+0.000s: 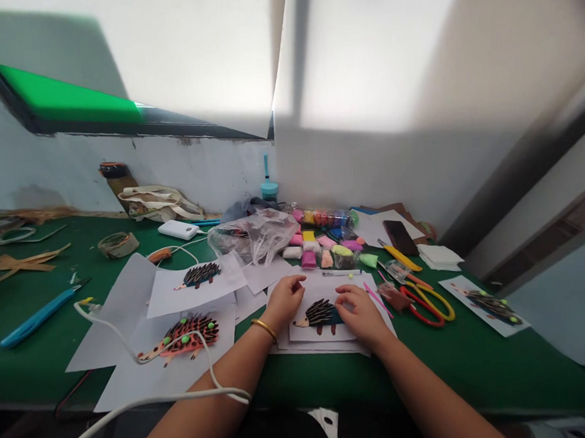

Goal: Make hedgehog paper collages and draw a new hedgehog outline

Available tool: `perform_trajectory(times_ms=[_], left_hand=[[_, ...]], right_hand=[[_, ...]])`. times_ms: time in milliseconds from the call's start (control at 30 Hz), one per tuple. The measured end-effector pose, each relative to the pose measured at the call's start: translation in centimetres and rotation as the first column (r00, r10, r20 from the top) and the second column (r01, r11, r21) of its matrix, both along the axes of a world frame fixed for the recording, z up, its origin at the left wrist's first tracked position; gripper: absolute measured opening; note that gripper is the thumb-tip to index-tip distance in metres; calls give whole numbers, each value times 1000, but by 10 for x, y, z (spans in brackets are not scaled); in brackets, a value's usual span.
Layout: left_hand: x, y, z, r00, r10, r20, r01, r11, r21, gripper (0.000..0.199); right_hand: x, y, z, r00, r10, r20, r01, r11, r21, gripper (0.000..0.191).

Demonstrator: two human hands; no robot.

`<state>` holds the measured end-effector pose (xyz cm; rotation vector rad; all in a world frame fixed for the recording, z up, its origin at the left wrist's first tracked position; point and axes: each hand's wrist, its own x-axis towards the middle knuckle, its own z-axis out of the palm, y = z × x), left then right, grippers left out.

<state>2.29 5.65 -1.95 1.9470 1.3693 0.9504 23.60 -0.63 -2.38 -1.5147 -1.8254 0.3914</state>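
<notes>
Paper sheets (301,338) lie stacked before me, the top one bearing a hedgehog picture (319,314) with dark spines, a blue-black body and brown feet. My left hand (284,303), a gold bangle at its wrist, is over the sheet's upper left, with fingers bent and tips drawn together; anything between them is too small to make out. Over the hedgehog's rear half is my right hand (359,313). Its fingers curl in towards the thumb, hiding that part of the picture and whatever they may pinch. Beyond the hands lies a pen (341,272).
Colourful clay packets (309,259) and a clear plastic bag (253,235) lie behind the papers. Scissors (429,306), a yellow cutter (400,257) and a phone (400,237) are rightward. A white cable (135,403) crosses another hedgehog picture (190,336) at left, near a blue knife (39,323).
</notes>
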Motion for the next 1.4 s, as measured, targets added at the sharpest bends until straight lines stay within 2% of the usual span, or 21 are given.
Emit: perform_trajectory(times_ms=[500, 867, 1167, 1300, 1400], left_hand=[[0, -3, -3, 1000, -20, -9, 20, 999, 38, 32], [1, -3, -6, 1000, -21, 7, 20, 999, 35, 33], [2, -1, -10, 987, -18, 161, 11, 999, 43, 36], [10, -13, 0, 958, -64, 278, 46, 996, 71, 37], [21, -28, 14, 946, -145, 291, 113, 986, 126, 37]], right_hand=[[-2, 2, -1, 978, 71, 198, -86, 994, 64, 13], [-5, 2, 7, 951, 99, 293, -132, 987, 96, 13], [-1, -1, 4, 966, 93, 240, -135, 977, 165, 16], [-4, -6, 11, 991, 66, 121, -93, 966, 240, 18], [-11, -9, 16, 997, 72, 15, -73, 976, 207, 16]])
